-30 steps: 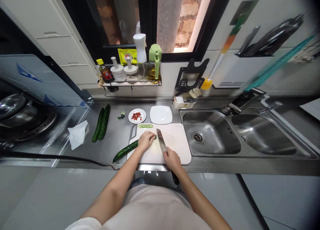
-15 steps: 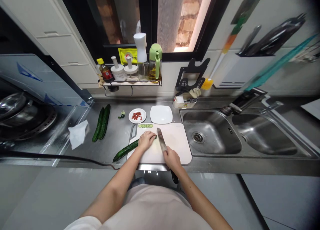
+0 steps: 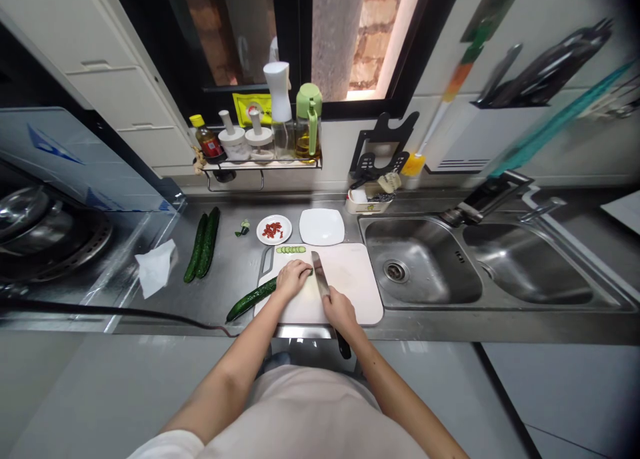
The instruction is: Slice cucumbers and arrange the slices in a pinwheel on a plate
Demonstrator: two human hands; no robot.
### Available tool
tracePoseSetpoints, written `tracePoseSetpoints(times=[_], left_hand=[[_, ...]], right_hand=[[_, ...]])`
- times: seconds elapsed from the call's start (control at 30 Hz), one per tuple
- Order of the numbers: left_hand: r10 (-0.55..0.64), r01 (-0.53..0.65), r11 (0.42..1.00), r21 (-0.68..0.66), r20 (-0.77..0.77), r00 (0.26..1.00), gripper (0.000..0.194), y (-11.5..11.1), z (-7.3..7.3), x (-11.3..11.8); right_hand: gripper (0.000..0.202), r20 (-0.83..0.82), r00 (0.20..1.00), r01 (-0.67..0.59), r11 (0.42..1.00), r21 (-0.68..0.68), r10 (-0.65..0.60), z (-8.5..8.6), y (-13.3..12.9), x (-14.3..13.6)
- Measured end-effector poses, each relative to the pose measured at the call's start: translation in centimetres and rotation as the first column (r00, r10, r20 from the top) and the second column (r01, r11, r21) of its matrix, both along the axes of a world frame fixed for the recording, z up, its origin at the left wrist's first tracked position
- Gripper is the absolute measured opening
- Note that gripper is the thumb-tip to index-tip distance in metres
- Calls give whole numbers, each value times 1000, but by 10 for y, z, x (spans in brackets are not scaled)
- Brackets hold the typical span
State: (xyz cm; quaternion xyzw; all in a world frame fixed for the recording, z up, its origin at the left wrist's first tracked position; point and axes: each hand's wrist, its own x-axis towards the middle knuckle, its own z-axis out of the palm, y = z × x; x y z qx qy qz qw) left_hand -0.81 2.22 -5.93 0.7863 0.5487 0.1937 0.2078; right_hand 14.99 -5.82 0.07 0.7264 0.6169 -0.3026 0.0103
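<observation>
our left hand [image 3: 293, 280], fingers together, pins the long dark-green cucumber [image 3: 250, 301] slanting from eight to two o'clock, partly on the white rectangular board [image 3: 357, 279], its upper end beside the black-handled steel knife [image 3: 320, 272] our right hand [image 3: 341, 310] clasps.

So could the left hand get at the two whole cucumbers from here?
Probably yes, once its grip on the cucumber is released: the left hand is busy there, but nothing seems to stand on the counter between it and the pair.
</observation>
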Motion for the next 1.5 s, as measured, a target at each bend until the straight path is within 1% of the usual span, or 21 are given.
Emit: tracePoseSetpoints(times=[0.27,0.6,1.1,1.33,1.5], left_hand=[[9,-9,1000,6,4,1000,23,0,-2,0],[9,-9,1000,10,2,1000,24,0,-2,0],[5,-5,1000,2,-7,1000,24,0,-2,0],[-5,5,1000,-2,-14,1000,21,1,-3,0],[-6,5,1000,-12,-16,1000,21,2,-3,0]], right_hand=[[30,-19,1000,0,1000,-6,0,-1,4,-6],[30,-58,998,18,1000,1,-18,0,5,-8],[31,-50,998,26,999,-22,-28,5,5,-11],[31,-70,997,25,999,-24,-26,2,12,-16],[32,-52,998,30,999,-27,-31,1,16,-18]])
